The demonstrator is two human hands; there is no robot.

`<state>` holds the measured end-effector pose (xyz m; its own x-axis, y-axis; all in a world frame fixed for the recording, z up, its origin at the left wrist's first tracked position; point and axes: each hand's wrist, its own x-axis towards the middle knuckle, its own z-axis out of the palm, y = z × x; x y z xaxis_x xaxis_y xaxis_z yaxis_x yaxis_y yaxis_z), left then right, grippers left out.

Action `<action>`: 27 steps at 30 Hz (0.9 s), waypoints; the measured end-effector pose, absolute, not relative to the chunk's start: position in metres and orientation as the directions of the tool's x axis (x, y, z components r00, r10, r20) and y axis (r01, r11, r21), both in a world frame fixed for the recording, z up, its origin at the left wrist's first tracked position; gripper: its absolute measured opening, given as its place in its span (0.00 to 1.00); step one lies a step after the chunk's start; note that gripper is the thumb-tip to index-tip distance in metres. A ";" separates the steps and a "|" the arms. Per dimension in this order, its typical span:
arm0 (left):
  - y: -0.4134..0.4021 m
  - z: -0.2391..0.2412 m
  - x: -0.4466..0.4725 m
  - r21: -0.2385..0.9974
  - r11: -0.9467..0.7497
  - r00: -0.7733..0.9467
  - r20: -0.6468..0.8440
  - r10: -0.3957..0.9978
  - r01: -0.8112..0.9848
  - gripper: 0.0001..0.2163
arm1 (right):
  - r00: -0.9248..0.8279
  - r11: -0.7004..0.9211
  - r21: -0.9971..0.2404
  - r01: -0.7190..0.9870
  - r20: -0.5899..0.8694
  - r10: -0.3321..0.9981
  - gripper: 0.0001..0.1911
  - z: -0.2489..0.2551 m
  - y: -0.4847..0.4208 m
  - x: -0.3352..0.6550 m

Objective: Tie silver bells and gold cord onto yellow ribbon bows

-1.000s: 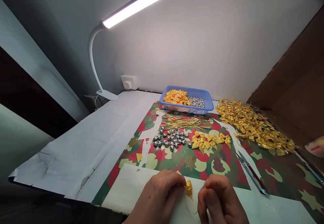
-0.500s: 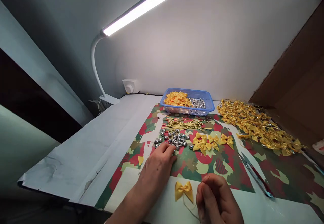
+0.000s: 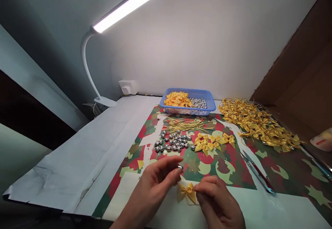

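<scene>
Between the thumb and fingers of my left hand (image 3: 162, 177) is a small silver jingle bell (image 3: 181, 167). It is held just above and left of a yellow satin bow (image 3: 187, 191) on the white sheet. My right hand (image 3: 218, 201) is closed in a pinch at the bow's right edge. A thin pale cord (image 3: 191, 203) runs from beneath the bow to these fingers; their tips partly hide what they grip. Farther up lie loose silver bells (image 3: 173, 142) and, beside them, several more yellow bows (image 3: 207, 143).
Gold cords (image 3: 186, 124) lie behind the bells. A blue basket (image 3: 211, 106) holds bows and bells at the back. Tied bows form a heap (image 3: 259, 125) at right, with scissors (image 3: 256, 172) in front of it. A white lamp (image 3: 89, 70) stands at left.
My left hand has come back from the loose bells toward the bow with a bell in its fingertips. My right hand has shifted left, close to the bow. The view has shifted slightly.
</scene>
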<state>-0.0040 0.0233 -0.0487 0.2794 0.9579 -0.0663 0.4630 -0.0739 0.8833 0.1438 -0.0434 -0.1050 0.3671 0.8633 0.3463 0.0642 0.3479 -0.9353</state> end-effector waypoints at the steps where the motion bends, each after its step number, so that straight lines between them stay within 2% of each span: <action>1: 0.018 -0.049 -0.004 0.939 0.033 0.271 -0.133 0.953 0.343 0.11 | 0.354 0.342 -0.936 0.087 0.350 0.867 0.11 -0.106 -0.043 0.144; 2: 0.012 -0.049 -0.003 0.969 0.176 0.263 -0.219 0.940 0.174 0.12 | 0.340 0.327 -0.939 0.105 0.343 0.876 0.10 -0.107 -0.043 0.144; 4: 0.003 -0.048 0.001 0.902 0.403 0.280 -0.351 0.894 -0.157 0.12 | 0.310 0.311 -0.940 0.138 0.339 0.888 0.08 -0.108 -0.044 0.143; 5: 0.000 -0.048 0.003 0.847 0.460 0.294 -0.383 0.876 -0.266 0.12 | 0.298 0.307 -0.939 0.156 0.341 0.891 0.07 -0.109 -0.045 0.143; 7: -0.002 -0.046 0.006 0.814 0.475 0.309 -0.381 0.871 -0.335 0.11 | 0.284 0.299 -0.933 0.199 0.347 0.894 0.07 -0.108 -0.045 0.143; 16: -0.004 -0.040 0.006 0.931 0.334 0.235 -0.295 0.926 -0.147 0.08 | 0.289 0.318 -0.902 0.290 0.400 0.870 0.09 -0.111 -0.043 0.142; 27: -0.006 -0.037 0.005 0.969 0.240 0.223 -0.220 0.950 -0.063 0.06 | 0.270 0.325 -0.899 0.294 0.404 0.874 0.08 -0.110 -0.043 0.143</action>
<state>0.0053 -0.0055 -0.0366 0.2230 0.9495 -0.2205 -0.0632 0.2398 0.9688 0.1431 -0.0433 -0.1098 0.2696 0.8742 0.4038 0.2938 0.3246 -0.8990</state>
